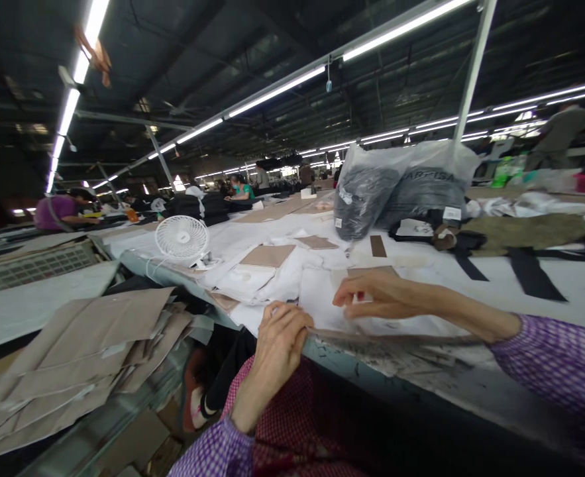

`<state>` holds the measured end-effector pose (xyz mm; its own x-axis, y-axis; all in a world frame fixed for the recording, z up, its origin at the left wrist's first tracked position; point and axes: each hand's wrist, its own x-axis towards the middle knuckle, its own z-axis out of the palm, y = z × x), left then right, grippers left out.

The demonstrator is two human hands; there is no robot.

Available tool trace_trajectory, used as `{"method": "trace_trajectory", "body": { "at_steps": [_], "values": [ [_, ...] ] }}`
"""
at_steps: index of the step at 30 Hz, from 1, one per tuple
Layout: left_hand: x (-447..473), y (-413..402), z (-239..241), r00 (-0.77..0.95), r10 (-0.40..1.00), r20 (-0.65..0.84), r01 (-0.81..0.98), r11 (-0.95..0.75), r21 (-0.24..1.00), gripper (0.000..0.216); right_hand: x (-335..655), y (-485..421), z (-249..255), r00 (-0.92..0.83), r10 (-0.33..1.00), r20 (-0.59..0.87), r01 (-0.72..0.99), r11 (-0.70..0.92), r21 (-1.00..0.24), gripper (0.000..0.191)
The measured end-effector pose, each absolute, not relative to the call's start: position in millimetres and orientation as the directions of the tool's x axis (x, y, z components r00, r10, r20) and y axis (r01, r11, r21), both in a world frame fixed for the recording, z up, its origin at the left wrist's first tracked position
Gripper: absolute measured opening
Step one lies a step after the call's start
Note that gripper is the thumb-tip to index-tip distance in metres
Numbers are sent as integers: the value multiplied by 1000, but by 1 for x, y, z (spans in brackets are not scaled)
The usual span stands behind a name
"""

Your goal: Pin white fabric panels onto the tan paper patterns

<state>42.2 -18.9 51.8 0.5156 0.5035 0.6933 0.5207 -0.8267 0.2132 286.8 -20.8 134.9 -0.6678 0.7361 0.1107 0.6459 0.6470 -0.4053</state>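
Observation:
My left hand (278, 344) curls its fingers over the near edge of the work table (476, 387), gripping the edge of a thin board or paper layer (396, 338) lying there. My right hand (379, 295) rests on a pile of white fabric pieces (322, 298), its fingers drawn together in a pinch on the top white piece. Both sleeves are purple check. Brown paper patterns (267, 255) lie on further stacks of white fabric behind the hands.
A small white fan (181, 238) stands on the table to the left. Plastic bags of dark fabric (396, 189) sit at the back, with black strips (533, 275) to the right. Cardboard sheets (68, 358) pile up at lower left. Other people work at distant tables.

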Motion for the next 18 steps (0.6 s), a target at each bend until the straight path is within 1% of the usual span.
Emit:
{"method": "trace_trajectory", "body": {
  "at_steps": [2,3,4,6,8,9,10,12,14,16,17,18],
  "values": [
    [50,-17,72,422,528,737,521,-806,280,13,287,-34,142,-672,728,134,705,685,-182,47],
    [54,-17,82,377,548,747,519,-793,320,11,287,-40,145,-659,732,174,730,678,-85,51],
    [58,-17,92,338,569,749,509,-780,363,10,287,-43,147,-631,739,234,760,650,-2,53],
    [65,-16,108,272,612,742,469,-758,453,8,288,-46,152,-558,733,389,817,569,99,45],
    [71,-13,120,208,649,732,419,-735,532,7,290,-44,159,-502,689,523,849,508,146,30],
    [73,-11,125,182,659,730,399,-728,558,7,291,-42,163,-493,668,558,854,493,164,22],
    [74,-9,128,162,662,731,383,-725,572,7,292,-40,169,-494,655,571,854,487,181,17],
    [73,-3,134,154,658,737,347,-734,583,11,293,-33,183,-497,663,561,858,472,203,18],
    [66,3,138,150,654,741,278,-747,604,34,295,-27,202,-448,698,558,890,407,205,23],
    [54,10,142,105,654,749,197,-752,629,60,297,-22,224,-354,722,595,934,300,193,27],
    [48,12,143,78,653,754,167,-754,636,67,298,-20,235,-319,722,614,947,260,186,28],
    [42,13,146,52,650,758,146,-756,638,69,297,-19,245,-306,719,625,952,246,183,29]
  ]
}}
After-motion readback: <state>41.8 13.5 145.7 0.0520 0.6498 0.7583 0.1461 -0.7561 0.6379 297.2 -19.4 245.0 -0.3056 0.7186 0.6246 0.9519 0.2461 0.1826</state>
